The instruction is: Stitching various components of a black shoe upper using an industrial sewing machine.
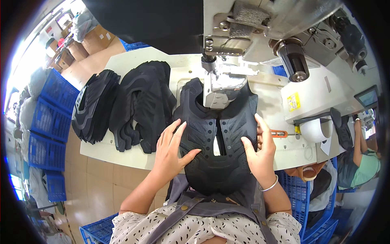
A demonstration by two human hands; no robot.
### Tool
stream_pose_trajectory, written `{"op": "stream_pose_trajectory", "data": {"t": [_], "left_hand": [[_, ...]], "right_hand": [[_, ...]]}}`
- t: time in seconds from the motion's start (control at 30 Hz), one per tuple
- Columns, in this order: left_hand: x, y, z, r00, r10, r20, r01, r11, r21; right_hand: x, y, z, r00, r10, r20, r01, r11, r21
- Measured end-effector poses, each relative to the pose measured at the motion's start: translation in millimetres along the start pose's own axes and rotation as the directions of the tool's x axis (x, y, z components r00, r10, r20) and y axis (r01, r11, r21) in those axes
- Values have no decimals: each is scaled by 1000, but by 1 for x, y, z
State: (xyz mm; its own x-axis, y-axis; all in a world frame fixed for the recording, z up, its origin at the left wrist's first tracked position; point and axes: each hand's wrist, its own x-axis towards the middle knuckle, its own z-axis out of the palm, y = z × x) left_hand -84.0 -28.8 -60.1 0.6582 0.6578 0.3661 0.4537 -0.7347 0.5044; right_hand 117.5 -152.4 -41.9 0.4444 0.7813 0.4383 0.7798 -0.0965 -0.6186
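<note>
A black shoe upper with eyelet rows and a central slit lies spread below the sewing machine head, its near end by my lap. My left hand rests on its left side, fingers stretched and thumb apart on the material. On the opposite edge, my right hand grips the upper, thumb on top and other fingers bent at the border. The machine head hides part of the upper's far section. Left of it, black uppers lie in a larger pile and a fanned stack.
An orange-handled tool lies on the pale table beside my right hand. Blue crates stand at far left, and another blue crate holds items at right. Cardboard boxes sit behind. Another person is at the right.
</note>
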Motion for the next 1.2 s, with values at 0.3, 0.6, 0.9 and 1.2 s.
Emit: {"op": "stream_pose_trajectory", "data": {"t": [0.3, 0.6, 0.9, 1.2], "left_hand": [[-1, 0, 5, 1000, -11, -11, 11, 1000, -10], [-2, 0, 8, 999, -10, -31, 9, 1000, -23], [-2, 4, 5, 979, -4, -204, 17, 998, 60], [8, 26, -10, 831, -172, 529, 550, 105, -829]], "right_hand": [[-5, 3, 12, 998, -42, -55, 33, 988, -149], [-10, -7, 18, 999, -40, -17, 33, 959, -282], [-5, -7, -5, 987, 151, 57, -161, 954, 255], [27, -23, -15, 887, 214, 409, -418, -3, 909]]}}
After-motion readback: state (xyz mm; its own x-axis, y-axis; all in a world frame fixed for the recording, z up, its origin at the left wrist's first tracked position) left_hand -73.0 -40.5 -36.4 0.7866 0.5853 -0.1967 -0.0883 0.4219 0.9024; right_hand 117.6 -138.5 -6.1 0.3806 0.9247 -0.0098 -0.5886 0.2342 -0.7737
